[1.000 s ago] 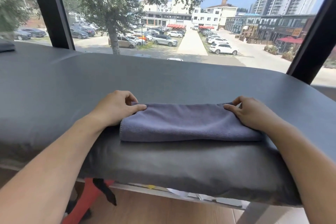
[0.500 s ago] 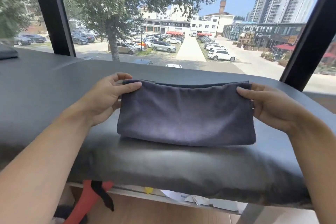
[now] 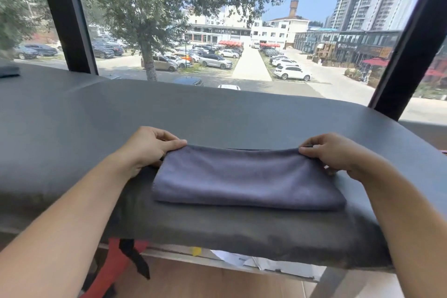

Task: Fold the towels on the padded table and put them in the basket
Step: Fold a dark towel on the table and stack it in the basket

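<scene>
Pinching the far corners of the folded towel (image 3: 246, 176), the left hand (image 3: 147, 147) and right hand (image 3: 338, 152) each curl thumb and fingers round the cloth, probably to keep the layers lined up for another fold. The towel lies on the padded table (image 3: 217, 113) near its front edge, its far edge lifted slightly. No basket is in view. A dark thing (image 3: 9, 71) at the table's far left is cut off, perhaps another towel. Under the table, something red (image 3: 113, 271) is hard to make out.
</scene>
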### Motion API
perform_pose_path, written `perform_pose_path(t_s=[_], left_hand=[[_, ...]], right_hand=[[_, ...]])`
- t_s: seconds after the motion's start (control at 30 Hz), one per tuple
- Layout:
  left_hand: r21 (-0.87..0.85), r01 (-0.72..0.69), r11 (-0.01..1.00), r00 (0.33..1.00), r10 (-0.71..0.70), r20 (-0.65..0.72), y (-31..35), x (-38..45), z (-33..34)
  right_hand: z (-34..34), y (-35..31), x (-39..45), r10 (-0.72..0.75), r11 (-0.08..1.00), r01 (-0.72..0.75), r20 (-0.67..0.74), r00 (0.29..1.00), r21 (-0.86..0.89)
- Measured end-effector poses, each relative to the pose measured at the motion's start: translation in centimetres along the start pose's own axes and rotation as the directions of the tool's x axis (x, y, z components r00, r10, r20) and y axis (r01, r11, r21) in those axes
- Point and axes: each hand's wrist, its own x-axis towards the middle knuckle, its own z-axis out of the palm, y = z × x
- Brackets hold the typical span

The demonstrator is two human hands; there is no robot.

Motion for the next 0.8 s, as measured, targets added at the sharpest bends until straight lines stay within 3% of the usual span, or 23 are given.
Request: perform_pose_path(t_s=[0.23,0.33,0.6,0.67,0.73,0.8], left_hand=[[0.182,-0.129,0.975,0.984,0.102,0.147,-0.2,0.7,-0.2],[0.210,-0.172,0.963,0.985,0.165,0.052,-0.9,1.3,0.2],[0.514,-0.153,0.844,0.972,0.224,-0.078,-1.7,2.9,1.4],[0.557,-0.127,0.821,0.973,0.211,-0.090,-1.4,2.6,1.4],[0.634,-0.077,0.770,0.978,0.183,-0.104,-0.6,2.2,1.2],[0.652,-0.116,0.749,0.955,0.264,-0.134,0.8,1.5,0.9]], right_hand=[[0.6,-0.2,0.3,-0.056,0.998,0.056,-0.008,0.998,0.007],[0.7,-0.1,0.5,-0.029,0.999,0.030,-0.039,0.999,0.036],[1.0,0.0,1.2,0.003,0.999,-0.006,-0.077,0.997,-0.038],[1.1,-0.1,1.4,-0.015,0.992,-0.001,-0.119,0.993,-0.127],[1.4,-0.4,1.4,-0.049,0.924,-0.032,-0.201,0.978,-0.381],[2.4,-1.7,0.2,-0.177,0.861,0.023,-0.258,0.950,-0.508]])
